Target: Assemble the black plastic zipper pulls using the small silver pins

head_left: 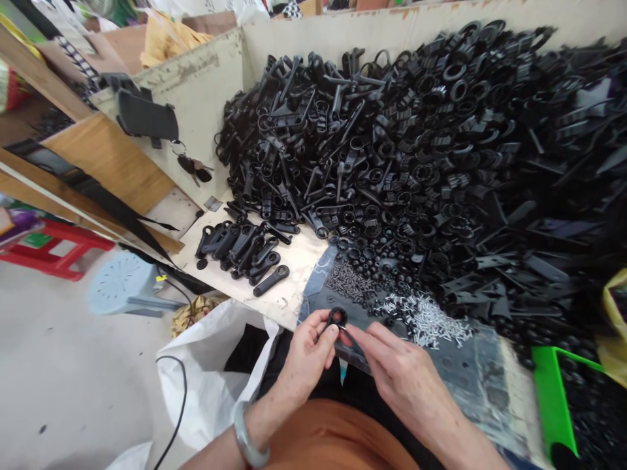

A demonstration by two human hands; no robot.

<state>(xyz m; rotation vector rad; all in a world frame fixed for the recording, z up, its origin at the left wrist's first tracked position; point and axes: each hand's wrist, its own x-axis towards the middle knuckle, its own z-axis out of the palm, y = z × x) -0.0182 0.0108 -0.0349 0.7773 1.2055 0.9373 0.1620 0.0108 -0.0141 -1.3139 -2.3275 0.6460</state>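
Black ringed part [337,311], left of the silver pin pile [426,320]: left hand [309,352] pinching it, right hand [398,362] at its edge (cannot tell what's gripped). Likely light, stiff, smooth; hold by rim.

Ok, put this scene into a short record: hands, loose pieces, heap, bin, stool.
Left hand: pinching a black ring-ended part
Right hand: fingertips close by that part; exact grip hidden
Silver pieces: loose pile beyond the right hand
Heap: mixed black parts, at the back
Green bin: right side, holding small black pieces
Stool: pale blue, on the floor at left
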